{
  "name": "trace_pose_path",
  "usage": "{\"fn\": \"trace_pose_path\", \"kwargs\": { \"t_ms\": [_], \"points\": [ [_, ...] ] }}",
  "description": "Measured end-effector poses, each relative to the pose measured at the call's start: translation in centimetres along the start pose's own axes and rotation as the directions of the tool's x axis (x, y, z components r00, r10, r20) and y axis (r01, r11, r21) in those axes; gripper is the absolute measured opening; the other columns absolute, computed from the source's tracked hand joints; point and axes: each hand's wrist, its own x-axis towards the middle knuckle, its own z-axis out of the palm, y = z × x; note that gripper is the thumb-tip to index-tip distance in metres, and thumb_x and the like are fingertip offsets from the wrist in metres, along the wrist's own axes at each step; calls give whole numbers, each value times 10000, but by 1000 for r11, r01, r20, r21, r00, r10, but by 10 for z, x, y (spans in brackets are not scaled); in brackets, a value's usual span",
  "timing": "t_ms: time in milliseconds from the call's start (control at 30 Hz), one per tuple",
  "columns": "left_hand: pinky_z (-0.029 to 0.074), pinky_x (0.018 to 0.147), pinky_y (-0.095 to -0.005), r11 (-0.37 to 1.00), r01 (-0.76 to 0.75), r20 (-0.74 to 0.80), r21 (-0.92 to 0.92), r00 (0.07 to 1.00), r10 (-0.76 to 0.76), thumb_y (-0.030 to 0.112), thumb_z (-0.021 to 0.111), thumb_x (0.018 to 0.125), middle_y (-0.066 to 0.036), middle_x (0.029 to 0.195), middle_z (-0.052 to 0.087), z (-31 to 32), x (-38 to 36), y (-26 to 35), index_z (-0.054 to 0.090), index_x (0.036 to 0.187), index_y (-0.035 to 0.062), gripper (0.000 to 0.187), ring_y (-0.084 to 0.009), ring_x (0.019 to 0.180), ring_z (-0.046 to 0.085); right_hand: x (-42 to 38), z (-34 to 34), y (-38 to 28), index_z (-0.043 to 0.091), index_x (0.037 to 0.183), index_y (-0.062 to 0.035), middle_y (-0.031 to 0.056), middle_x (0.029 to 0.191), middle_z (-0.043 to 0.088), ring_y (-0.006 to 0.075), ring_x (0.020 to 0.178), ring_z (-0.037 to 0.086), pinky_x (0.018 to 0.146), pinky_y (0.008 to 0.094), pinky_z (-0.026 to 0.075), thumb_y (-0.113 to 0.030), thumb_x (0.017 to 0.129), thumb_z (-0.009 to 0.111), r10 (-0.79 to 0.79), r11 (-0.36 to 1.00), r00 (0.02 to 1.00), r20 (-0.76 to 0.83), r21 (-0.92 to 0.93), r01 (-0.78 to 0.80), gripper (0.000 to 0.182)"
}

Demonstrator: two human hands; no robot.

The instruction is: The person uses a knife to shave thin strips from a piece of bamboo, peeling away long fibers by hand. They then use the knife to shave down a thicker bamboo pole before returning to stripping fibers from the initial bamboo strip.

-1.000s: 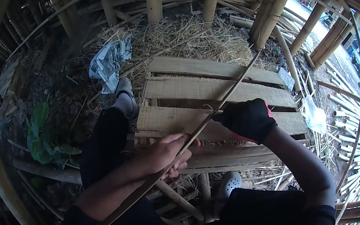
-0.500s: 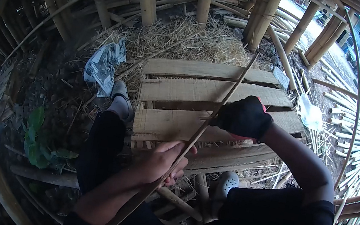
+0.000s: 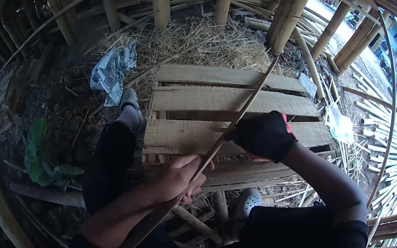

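A long, thin bamboo strip point(image 3: 249, 103) runs slantwise from my lap up over a low slatted wooden platform point(image 3: 181, 133). My bare left hand point(image 3: 177, 178) is closed around its lower part, with the thumb lying along it. In a black and red glove, my right hand point(image 3: 266, 135) is a fist pressed up to the strip's right side, farther along. Its fingers are turned away, so whatever is inside that fist is hidden. The strip's far end reaches past the platform's back slat, in front of an upright bamboo post point(image 3: 285, 21).
Dry straw point(image 3: 210, 46) covers the ground behind the platform. A crumpled printed sheet point(image 3: 111, 72) lies at left, near my shoe point(image 3: 132, 99). Many cut bamboo poles point(image 3: 394, 153) are spread out at right. Bamboo posts and bent strips frame the space.
My gloved right hand has shifted slightly down and left along the strip. The strip's far end has swung a little left; my left hand stays nearly in place.
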Motion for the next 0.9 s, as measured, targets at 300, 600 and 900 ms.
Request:
{"fn": "trace_pose_path", "kwargs": {
  "t_ms": [300,600,900],
  "points": [
    [342,360,-173,999,1,28,-43,1000,1,347,320,1081,34,564,374,3,-3,0,472,1142,79,313,-36,417,351,-2,2,15,717,826,-198,0,664,660,222,557,638,485,351,470,-513,936,546,-13,1000,1000,27,-23,14,375],
    [340,339,-189,997,-26,4,-77,1000,26,334,317,1079,22,571,373,6,16,1,468,1135,81,300,-46,423,344,9,3,23,706,788,-179,0,641,652,215,559,637,497,355,472,-547,918,554,62,992,997,44,-113,-57,419],
    [328,346,-189,984,-48,-76,-169,996,36,312,347,1065,32,566,373,1,16,11,483,1113,72,280,-42,440,344,30,-15,-7,724,879,-196,20,764,689,210,647,679,534,355,502,-421,948,541,238,964,960,147,-154,-216,299]
  ]
}}
